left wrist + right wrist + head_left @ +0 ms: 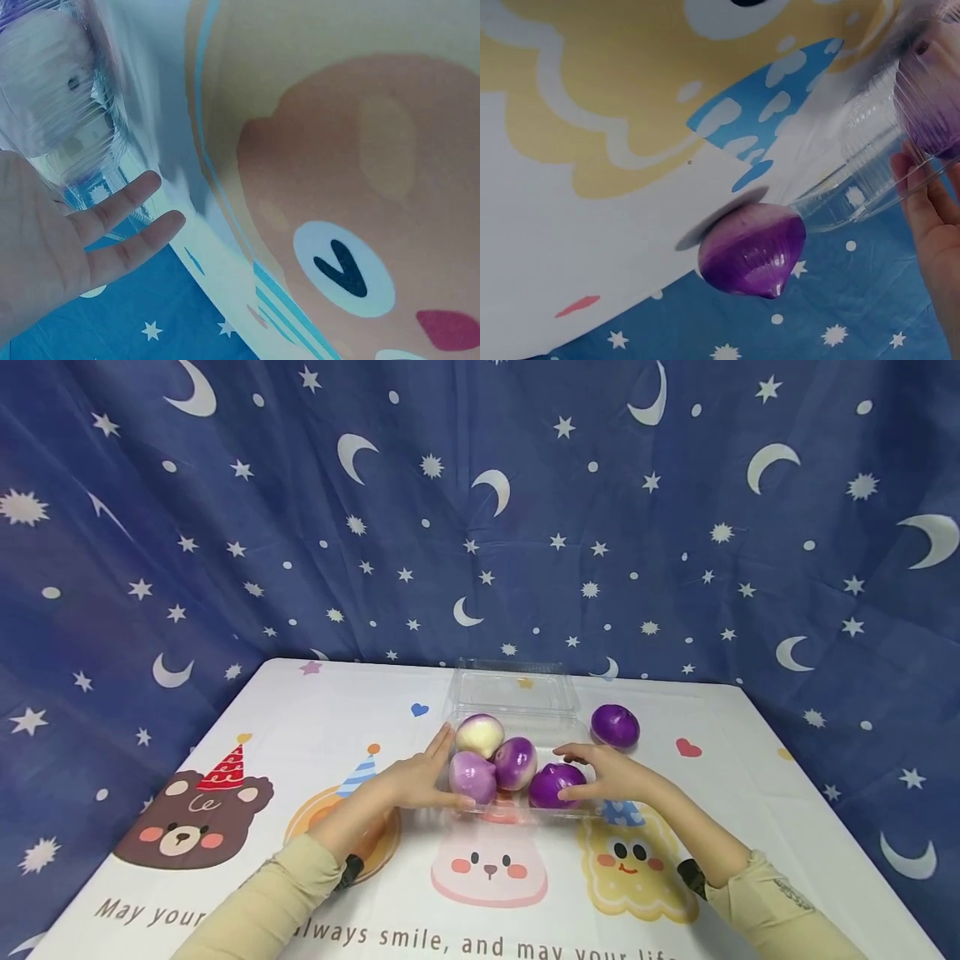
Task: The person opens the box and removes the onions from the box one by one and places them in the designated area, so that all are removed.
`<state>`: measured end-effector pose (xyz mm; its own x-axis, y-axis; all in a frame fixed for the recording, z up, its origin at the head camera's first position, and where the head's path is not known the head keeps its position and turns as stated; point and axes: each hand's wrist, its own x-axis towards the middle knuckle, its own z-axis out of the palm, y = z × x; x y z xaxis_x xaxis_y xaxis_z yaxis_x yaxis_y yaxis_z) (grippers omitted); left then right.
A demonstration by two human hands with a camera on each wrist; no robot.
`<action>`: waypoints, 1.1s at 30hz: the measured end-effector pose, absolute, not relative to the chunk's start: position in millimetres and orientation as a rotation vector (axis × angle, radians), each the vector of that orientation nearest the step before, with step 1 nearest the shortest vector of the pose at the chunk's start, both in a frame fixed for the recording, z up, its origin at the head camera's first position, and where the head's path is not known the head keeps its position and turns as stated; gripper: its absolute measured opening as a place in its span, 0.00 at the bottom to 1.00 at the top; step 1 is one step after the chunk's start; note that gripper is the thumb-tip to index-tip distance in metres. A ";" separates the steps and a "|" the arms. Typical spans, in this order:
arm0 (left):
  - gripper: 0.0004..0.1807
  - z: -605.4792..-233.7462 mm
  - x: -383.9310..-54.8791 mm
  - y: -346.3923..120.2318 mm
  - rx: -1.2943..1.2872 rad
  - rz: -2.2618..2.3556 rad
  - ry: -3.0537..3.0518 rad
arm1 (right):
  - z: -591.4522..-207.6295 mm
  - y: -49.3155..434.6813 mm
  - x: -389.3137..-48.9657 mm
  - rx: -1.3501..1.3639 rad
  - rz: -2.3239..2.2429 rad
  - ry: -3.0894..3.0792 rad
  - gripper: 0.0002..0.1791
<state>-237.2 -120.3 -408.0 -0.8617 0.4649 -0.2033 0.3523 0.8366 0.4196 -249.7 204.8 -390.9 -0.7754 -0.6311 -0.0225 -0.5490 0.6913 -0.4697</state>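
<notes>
A clear plastic clamshell box [555, 727] holds several glossy onions. A pale one [480, 735] lies at the back left, a light purple one [472, 778] in front of it, a two-tone one [517, 762] beside them. My left hand [416, 778] lies along the box's left side, fingers extended, thumb at the front edge. My right hand [607, 774] reaches over the right end, fingers arched above a dark purple onion [550, 783], thumb overlapping it in the head view. In the right wrist view its fingers [922, 199] are right at the clear wall.
The box's raised lid [513, 689] leans back toward the starry curtain [420, 527]. Another dark purple onion [615, 725] sits on the printed tablecloth [360, 693], right of the box. The table's back edge runs close behind the lid.
</notes>
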 end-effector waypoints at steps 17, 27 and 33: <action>0.67 -409.5 -235.3 -117.9 0.609 0.588 2.689 | -390.1 210.0 -252.9 -1.038 -0.595 2.677 0.34; 0.67 -402.9 -238.4 -118.7 0.606 0.588 2.673 | -392.4 215.3 -262.7 -1.037 -0.823 2.606 0.30; 0.67 -402.0 -237.4 -119.2 0.615 0.579 2.674 | -392.0 218.1 -267.7 -1.033 -0.937 2.506 0.27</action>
